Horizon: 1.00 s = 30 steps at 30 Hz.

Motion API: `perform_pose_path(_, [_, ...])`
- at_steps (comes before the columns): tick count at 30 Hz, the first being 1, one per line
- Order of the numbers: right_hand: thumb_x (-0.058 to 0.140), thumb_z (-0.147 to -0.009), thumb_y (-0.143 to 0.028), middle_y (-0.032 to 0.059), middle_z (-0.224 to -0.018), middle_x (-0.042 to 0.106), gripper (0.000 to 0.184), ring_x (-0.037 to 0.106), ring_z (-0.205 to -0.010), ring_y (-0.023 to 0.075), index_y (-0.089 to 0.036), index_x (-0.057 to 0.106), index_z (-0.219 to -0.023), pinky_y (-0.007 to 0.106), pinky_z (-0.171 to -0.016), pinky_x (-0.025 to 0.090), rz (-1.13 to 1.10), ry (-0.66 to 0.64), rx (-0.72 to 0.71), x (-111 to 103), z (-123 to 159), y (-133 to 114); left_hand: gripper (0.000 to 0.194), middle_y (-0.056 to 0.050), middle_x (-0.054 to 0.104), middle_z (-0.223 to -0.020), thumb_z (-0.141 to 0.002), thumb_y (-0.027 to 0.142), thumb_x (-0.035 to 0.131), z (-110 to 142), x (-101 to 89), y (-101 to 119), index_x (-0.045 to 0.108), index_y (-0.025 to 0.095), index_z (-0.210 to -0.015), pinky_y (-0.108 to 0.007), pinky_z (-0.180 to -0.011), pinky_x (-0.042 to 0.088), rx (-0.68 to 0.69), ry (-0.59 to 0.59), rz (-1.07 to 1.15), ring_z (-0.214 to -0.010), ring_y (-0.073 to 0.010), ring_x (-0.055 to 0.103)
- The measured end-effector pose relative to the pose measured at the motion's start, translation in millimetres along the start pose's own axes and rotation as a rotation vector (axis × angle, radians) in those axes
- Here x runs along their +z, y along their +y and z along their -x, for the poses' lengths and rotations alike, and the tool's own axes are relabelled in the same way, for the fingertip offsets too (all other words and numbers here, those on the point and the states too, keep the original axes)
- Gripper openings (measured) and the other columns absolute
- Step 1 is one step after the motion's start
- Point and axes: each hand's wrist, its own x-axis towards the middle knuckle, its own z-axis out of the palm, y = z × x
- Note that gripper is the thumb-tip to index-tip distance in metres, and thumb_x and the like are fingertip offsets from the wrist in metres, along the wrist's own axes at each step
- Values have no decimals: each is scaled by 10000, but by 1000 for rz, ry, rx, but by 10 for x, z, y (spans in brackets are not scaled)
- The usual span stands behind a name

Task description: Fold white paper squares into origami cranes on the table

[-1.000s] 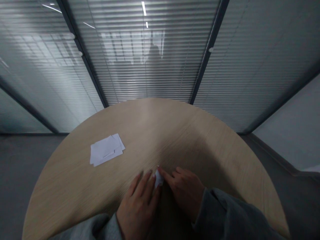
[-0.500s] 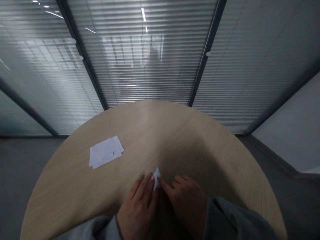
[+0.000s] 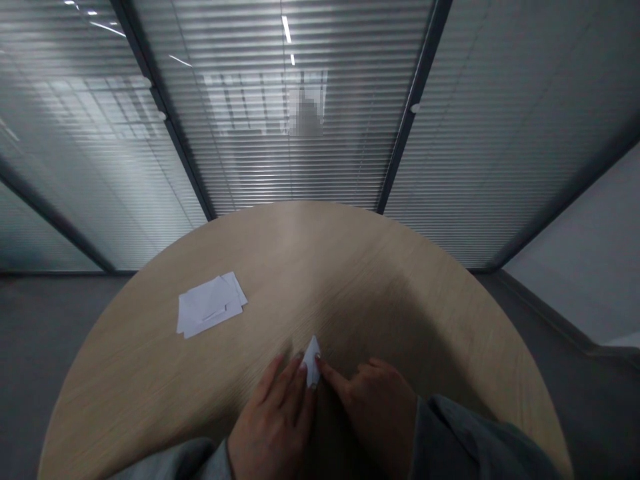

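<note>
A small piece of white folded paper (image 3: 312, 363), narrow and pointed at its far end, lies on the wooden table in front of me. My left hand (image 3: 274, 413) lies palm down along its left side. Its fingertips hold the paper's left edge and its thumb tip presses on the near end. From the other side, my right hand (image 3: 370, 403) presses the right edge with its index fingertip, its other fingers curled in. The right thumb is hidden beneath that hand.
Several white paper sheets (image 3: 207, 308) lie loosely stacked at the left of the round table (image 3: 295, 247). Behind the table's far edge stand glass panels with blinds (image 3: 260, 167) and dark frames. A white wall (image 3: 585, 247) rises at the right.
My left thumb and fingers have drawn back slightly toward me and left, uncovering more of the folded paper. My right index fingertip remains at its right edge. The stacked sheets stay put.
</note>
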Motion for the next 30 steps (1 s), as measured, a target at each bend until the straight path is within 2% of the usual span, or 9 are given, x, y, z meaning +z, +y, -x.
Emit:
perform_pose_path(3, [501, -885, -105, 65, -751, 727, 334, 676, -709, 234, -258, 626, -1154, 354, -649, 470, -74, 68, -35, -8, -55, 65, 235, -73, 716, -1082, -928, 253, 478, -2, -2, -26, 690, 175, -993, -429, -957, 447, -23, -2, 49, -1071, -238, 622])
perform_pose_path(6, [549, -876, -144, 48, -784, 691, 183, 620, -817, 220, -243, 696, -924, 354, -738, 454, -120, 232, -71, -31, -114, 180, 168, -30, 720, -1075, -900, 256, 537, -32, -29, -78, 700, 218, -921, -446, -990, 423, -30, -14, 106, -1069, -230, 621])
perform_pose_path(10, [579, -868, -191, 49, -856, 644, 107, 548, -846, 187, -218, 683, -870, 335, -788, 430, -170, 355, -234, -20, -177, 356, 132, 25, 726, -1049, -888, 232, 556, -106, -41, -198, 686, 246, -872, -464, -1034, 370, -10, -9, 218, -1087, -210, 607])
perform_pose_path(14, [587, -866, -219, 41, -939, 646, 86, 522, -908, 171, -208, 672, -869, 304, -816, 430, -219, 386, -452, 83, -222, 476, 188, 37, 737, -1019, -913, 212, 483, -178, 28, -392, 656, 238, -843, -492, -1068, 289, 60, -7, 404, -1108, -194, 591])
perform_pose_path(16, [566, -878, -236, 35, -922, 645, 103, 524, -872, 160, -207, 665, -877, 293, -787, 433, -223, 381, -493, 139, -232, 502, 199, 20, 735, -1021, -910, 195, 453, -213, 60, -487, 646, 242, -893, -510, -1066, 268, 92, -47, 458, -1098, -189, 590])
perform_pose_path(19, [592, -855, -265, 26, -889, 635, 92, 523, -842, 162, -222, 662, -898, 305, -767, 429, -222, 375, -500, 191, -232, 510, 205, 3, 728, -1023, -887, 159, 449, -269, 62, -567, 639, 231, -903, -488, -1061, 264, 85, -97, 520, -1079, -185, 580])
perform_pose_path(22, [611, -835, -256, 25, -880, 632, 74, 517, -826, 166, -228, 666, -877, 306, -748, 424, -228, 387, -486, 212, -226, 505, 176, -11, 714, -1003, -865, 162, 473, -321, 23, -560, 639, 220, -871, -459, -1013, 319, 93, -59, 518, -979, -191, 583])
perform_pose_path(26, [580, -854, -226, 18, -849, 631, 80, 518, -796, 155, -219, 658, -836, 286, -715, 418, -274, 400, -463, 232, -225, 494, 115, -32, 659, -880, -807, 150, 528, -367, 1, -493, 630, 202, -791, -404, -852, 423, 47, -22, 486, -820, -197, 553])
perform_pose_path(30, [558, -852, -182, 20, -825, 630, 115, 522, -765, 151, -203, 654, -791, 273, -684, 422, -305, 446, -446, 245, -224, 486, 112, -34, 613, -777, -775, 115, 538, -381, 27, -446, 616, 191, -750, -350, -679, 435, -16, -38, 487, -735, -207, 518])
